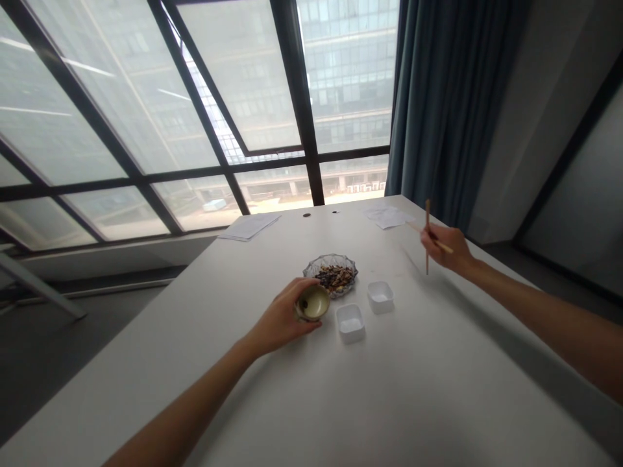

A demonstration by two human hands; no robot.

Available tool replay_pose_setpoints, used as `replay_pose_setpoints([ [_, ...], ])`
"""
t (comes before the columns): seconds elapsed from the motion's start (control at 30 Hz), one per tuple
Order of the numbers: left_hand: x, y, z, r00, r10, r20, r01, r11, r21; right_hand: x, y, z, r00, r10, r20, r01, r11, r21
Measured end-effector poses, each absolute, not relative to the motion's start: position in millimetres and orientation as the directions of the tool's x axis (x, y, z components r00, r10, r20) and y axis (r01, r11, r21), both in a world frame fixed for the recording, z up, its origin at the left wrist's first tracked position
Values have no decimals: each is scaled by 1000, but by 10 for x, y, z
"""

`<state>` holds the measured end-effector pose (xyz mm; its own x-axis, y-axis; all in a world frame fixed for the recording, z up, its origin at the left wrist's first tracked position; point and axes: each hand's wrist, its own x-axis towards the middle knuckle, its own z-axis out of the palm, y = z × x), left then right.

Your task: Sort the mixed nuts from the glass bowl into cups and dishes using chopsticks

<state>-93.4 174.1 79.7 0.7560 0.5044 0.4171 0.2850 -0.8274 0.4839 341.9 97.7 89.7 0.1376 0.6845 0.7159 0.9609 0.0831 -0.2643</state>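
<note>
Head view: at the near left, we see the left hand (280, 318) grasping a cup (317, 302), mouth turned toward us. To its right stand a near container (352, 335) and, just beyond, a second container (382, 309), both white. Past the cup, a glass bowl (322, 261) holds small pieces (335, 277), possibly seeds. Farther right, the right hand (450, 246) grips crossed chopsticks (427, 214) above the table (389, 402). Papers (250, 227) lie far left.

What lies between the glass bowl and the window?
Beyond the glass bowl, the head view shows white tabletop with a dark oval and smaller dark mark near its far edge.
</note>
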Motion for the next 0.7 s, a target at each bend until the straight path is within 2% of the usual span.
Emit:
replay_pose_setpoints([
  [0.03,-902,1781,809,760,496,421,286,-836,469,3335,997,1009,257,580,773,899,149,-411],
  [0.1,-840,1849,837,763,484,428,288,-848,445,3104,1031,1208,401,452,796,740,353,-573],
  [0.2,-757,1907,880,758,483,439,289,-852,437,2645,1021,1396,515,356,780,562,546,-621],
  [0.3,-691,1918,898,740,505,444,303,-840,450,2177,929,1445,487,393,780,442,660,-608],
  [0.43,-639,1916,854,667,572,478,344,-805,483,1735,825,1369,427,468,773,383,681,-624],
  [0.6,-676,1923,815,630,595,499,347,-791,505,1500,864,1180,314,567,762,443,622,-645],
  [0.7,-729,1929,815,616,599,512,363,-793,490,1471,899,1099,157,654,740,449,620,-644],
])
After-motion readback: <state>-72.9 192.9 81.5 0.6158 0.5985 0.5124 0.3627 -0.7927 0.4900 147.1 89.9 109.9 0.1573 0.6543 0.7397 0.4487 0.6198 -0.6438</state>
